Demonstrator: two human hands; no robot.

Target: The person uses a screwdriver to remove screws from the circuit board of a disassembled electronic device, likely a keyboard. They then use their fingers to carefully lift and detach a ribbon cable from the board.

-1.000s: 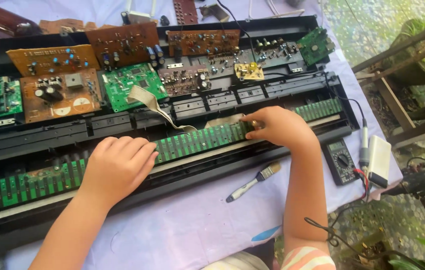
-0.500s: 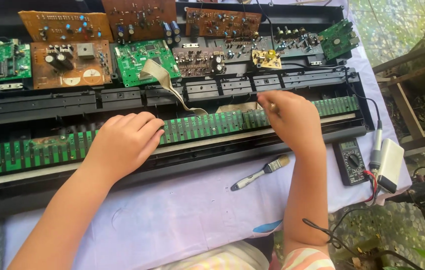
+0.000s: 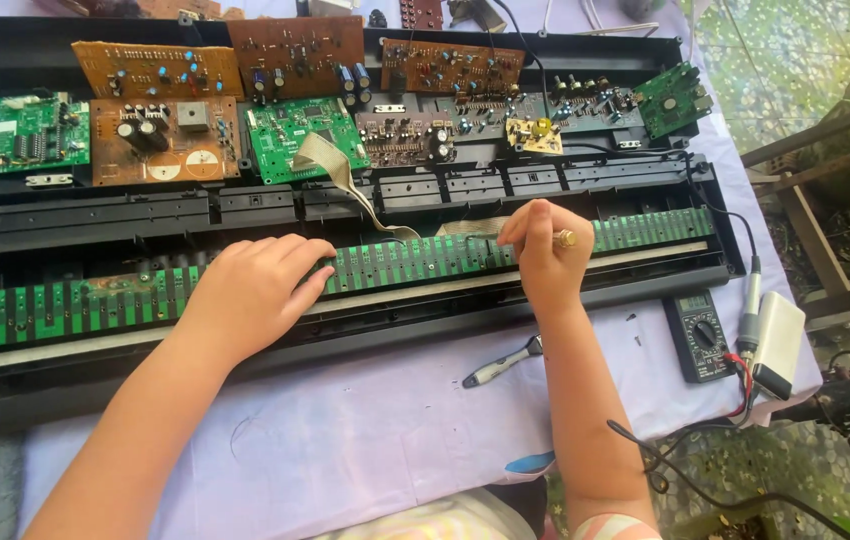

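Long green contact strip lying across the opened keyboard case, left hand resting on it, grip loosely spread, right hand fingers pressed together on it, brush nearby on the tabletop

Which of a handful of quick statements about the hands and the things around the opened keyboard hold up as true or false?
1. The left hand rests on the long green circuit strip. True.
2. The right hand holds the small brush. False: the brush lies on the purple cloth, untouched.
3. A multimeter lies right of the keyboard case. True.
4. The grey ribbon cable is in the left hand. False: neither hand holds it.
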